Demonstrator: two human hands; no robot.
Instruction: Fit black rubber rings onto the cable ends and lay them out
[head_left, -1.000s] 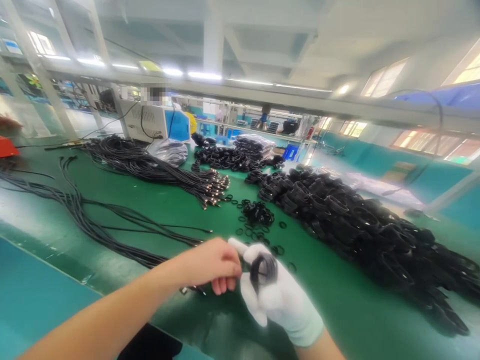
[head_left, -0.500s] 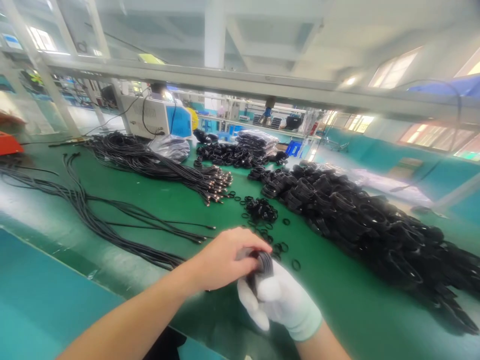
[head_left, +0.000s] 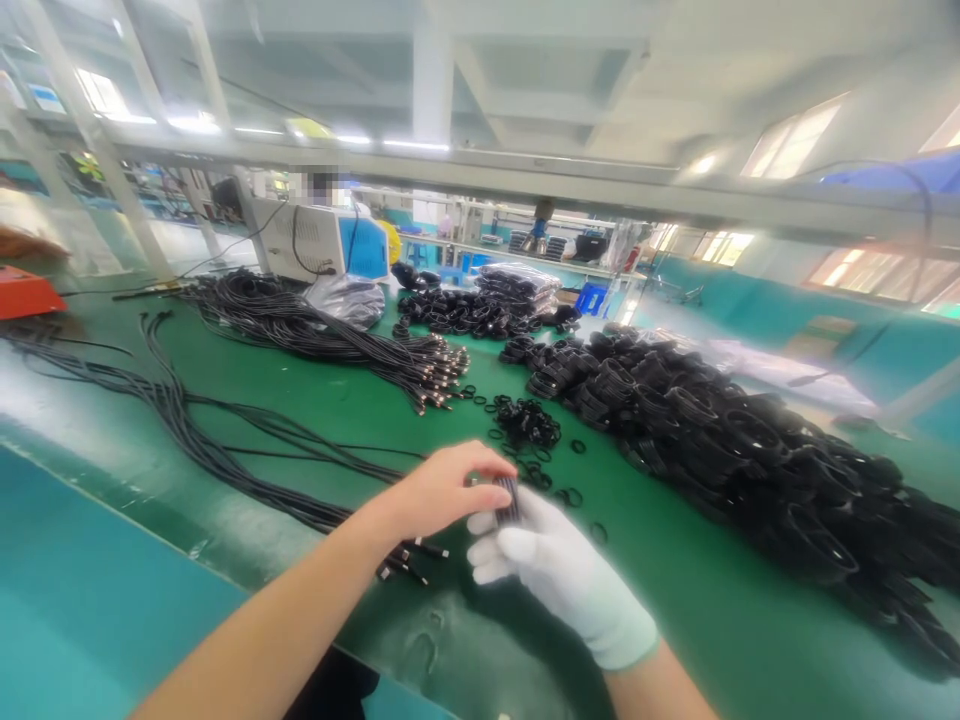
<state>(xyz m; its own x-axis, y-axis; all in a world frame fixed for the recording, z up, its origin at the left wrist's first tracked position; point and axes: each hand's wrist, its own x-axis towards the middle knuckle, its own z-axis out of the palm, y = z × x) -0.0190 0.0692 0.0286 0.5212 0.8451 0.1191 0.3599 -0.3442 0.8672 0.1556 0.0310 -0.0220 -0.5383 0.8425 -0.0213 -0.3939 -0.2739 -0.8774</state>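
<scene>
A small coil of black cable [head_left: 507, 502] is held between my two hands above the green mat. My left hand [head_left: 439, 492] is bare, its thumb and fingers pinching the coil from the left. The right hand [head_left: 562, 570], in a white glove, has its fingers around the coil's other side. Part of the coil is hidden by the fingers. Below my left wrist, several cable plugs [head_left: 412, 565] lie on the mat. Long straight black cables [head_left: 262, 485] run out to the left. Just beyond the hands is a heap of small black rings [head_left: 529, 423].
Piled coiled cables [head_left: 712, 430] fill the right side of the table. A thick cable bundle [head_left: 352, 345] with metal ends lies behind the loose cables. At the back are a white and blue machine [head_left: 307, 238] and bagged coils [head_left: 517, 285]. An overhead rail [head_left: 465, 175] crosses above.
Both hands have shifted slightly left with the coil, and it has turned more edge-on. Cable plugs below my left wrist have come into view.
</scene>
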